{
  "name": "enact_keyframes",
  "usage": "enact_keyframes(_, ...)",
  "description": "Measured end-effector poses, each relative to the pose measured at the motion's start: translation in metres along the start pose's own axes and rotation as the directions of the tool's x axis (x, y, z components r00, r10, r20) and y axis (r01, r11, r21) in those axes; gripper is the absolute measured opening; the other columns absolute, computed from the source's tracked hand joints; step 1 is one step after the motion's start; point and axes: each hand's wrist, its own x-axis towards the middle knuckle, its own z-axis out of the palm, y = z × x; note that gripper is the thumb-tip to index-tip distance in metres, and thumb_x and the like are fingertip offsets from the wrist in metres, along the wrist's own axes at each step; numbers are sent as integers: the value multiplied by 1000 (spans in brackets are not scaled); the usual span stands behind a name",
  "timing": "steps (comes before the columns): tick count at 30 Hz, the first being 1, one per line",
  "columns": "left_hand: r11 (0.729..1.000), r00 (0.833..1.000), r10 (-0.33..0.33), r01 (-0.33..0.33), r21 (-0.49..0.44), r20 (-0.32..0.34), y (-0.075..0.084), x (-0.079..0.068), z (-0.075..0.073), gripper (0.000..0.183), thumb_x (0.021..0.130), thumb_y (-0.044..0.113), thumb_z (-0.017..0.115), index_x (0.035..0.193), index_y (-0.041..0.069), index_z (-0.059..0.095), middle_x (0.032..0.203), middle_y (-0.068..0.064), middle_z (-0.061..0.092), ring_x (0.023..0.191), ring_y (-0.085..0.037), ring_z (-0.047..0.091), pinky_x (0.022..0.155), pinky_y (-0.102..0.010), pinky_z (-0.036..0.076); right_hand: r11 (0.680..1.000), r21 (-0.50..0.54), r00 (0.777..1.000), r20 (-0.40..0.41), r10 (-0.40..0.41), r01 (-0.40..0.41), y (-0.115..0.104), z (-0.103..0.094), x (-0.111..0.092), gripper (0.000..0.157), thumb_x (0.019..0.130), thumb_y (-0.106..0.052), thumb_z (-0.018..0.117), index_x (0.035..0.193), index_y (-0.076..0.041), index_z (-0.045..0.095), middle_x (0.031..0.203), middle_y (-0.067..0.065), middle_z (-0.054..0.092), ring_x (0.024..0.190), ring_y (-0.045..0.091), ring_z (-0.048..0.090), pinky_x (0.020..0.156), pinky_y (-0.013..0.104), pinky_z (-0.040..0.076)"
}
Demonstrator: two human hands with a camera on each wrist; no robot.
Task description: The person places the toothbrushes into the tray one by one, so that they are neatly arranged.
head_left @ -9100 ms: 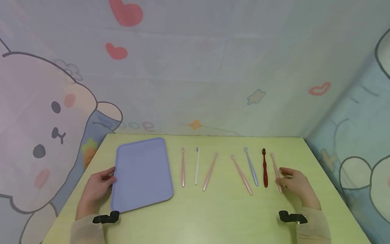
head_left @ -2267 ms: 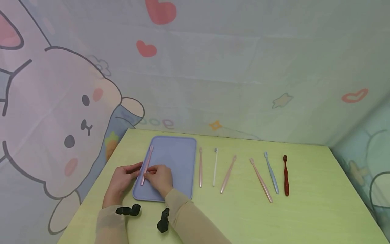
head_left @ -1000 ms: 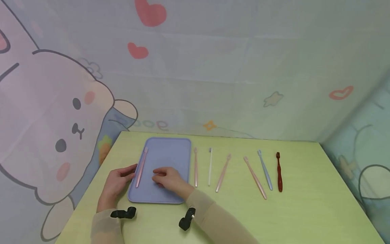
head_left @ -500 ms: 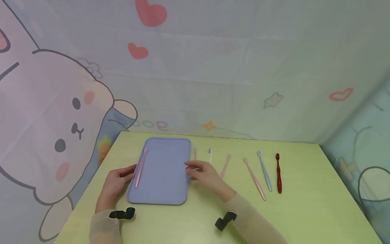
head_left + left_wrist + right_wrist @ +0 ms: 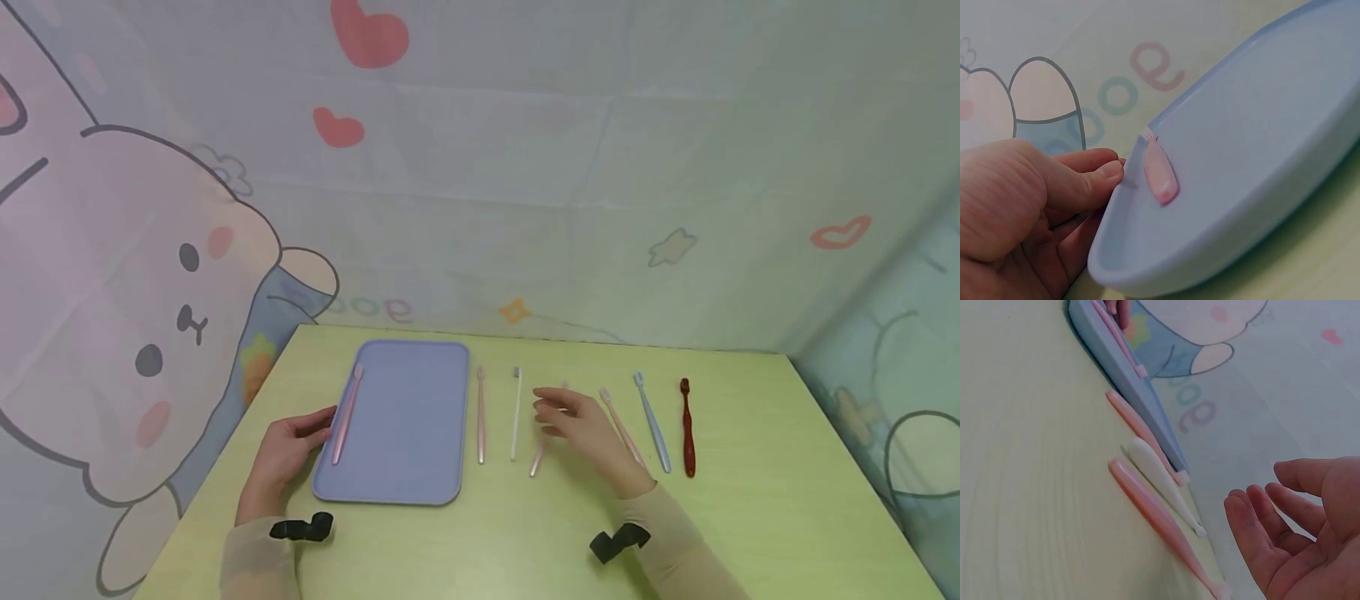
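Note:
My left hand (image 5: pixel 281 462) holds the left rim of a blue-lilac tray (image 5: pixel 412 417), thumb and fingertips at the edge in the left wrist view. One pink toothbrush (image 5: pixel 347 417) lies in the tray along that side. Over the table, my right hand (image 5: pixel 588 429) has relaxed, parted fingers and nothing in them. It partly hides a pink toothbrush (image 5: pixel 536 468) below it and the handle of another pink toothbrush (image 5: pixel 611 408). Between the tray and this hand lie a pink toothbrush (image 5: pixel 481 425) and a white toothbrush (image 5: pixel 516 421).
Right of the hand lie a blue toothbrush (image 5: pixel 652 425) and a dark red toothbrush (image 5: pixel 687 433). The pale green table (image 5: pixel 765 483) ends at a printed cloth backdrop (image 5: pixel 480 167). Black wrist cameras sit on both sleeves.
Earlier the right hand took the rightmost pink toothbrush and laid it in the tray. Since letting go, it has moved right, off the tray. The left hand has stayed at the tray, straightened since the first frame.

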Motion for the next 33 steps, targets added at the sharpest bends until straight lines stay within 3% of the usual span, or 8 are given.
enact_keyframes(7,1000,1000,8,-8,-12,8,-2,1,-1,44,102,2,70,146,-1,63,140,-23,66,145,-38,51,122,-51,37,999,-3,997,-68,46,-47,3,-44,-17,50,111,-18,62,153,5,53,146,29,59,123,32,68,100,36,60)
enact_keyframes(12,1000,1000,4,-4,-9,15,-2,1,-1,44,103,4,70,146,0,63,141,-22,66,145,-38,50,122,-52,37,999,-23,995,-94,40,-43,3,-75,-32,52,112,-23,60,156,3,50,152,30,53,127,27,67,101,35,59)
enact_keyframes(19,1000,1000,0,0,-2,18,-4,3,-1,44,103,6,70,146,1,63,140,-20,67,145,-37,51,121,-51,38,995,-78,989,-139,46,-57,6,-124,-55,59,112,-29,59,160,2,45,153,30,53,116,7,69,98,32,60)
enact_keyframes(25,1000,1000,10,-10,-2,21,-4,4,-2,44,103,5,70,146,0,63,139,-22,67,145,-39,50,122,-53,36,987,-117,975,-207,83,-109,10,-163,-70,65,110,-32,63,161,5,42,145,12,62,110,-2,68,95,28,60)
enact_keyframes(28,1000,1000,4,-4,1,25,-3,3,-2,45,103,5,71,147,0,62,141,-23,65,146,-41,48,122,-54,35,981,-143,969,-227,94,-129,14,-176,-76,66,111,-29,63,160,7,40,141,10,63,108,-2,68,95,29,61)
enact_keyframes(30,1000,1000,-3,3,1,26,-3,2,-2,45,103,5,71,147,0,62,142,-22,65,147,-41,48,122,-53,36,979,-151,968,-230,103,-140,16,-183,-79,66,110,-27,63,160,8,39,138,10,64,107,-2,68,95,30,61)
enact_keyframes(33,1000,1000,-9,8,7,22,-2,1,-1,45,103,5,70,147,0,62,142,-21,65,146,-38,49,119,-37,42,977,-150,969,-218,120,-154,20,-188,-83,67,110,-25,64,161,9,37,145,24,59,107,-1,68,96,32,61)
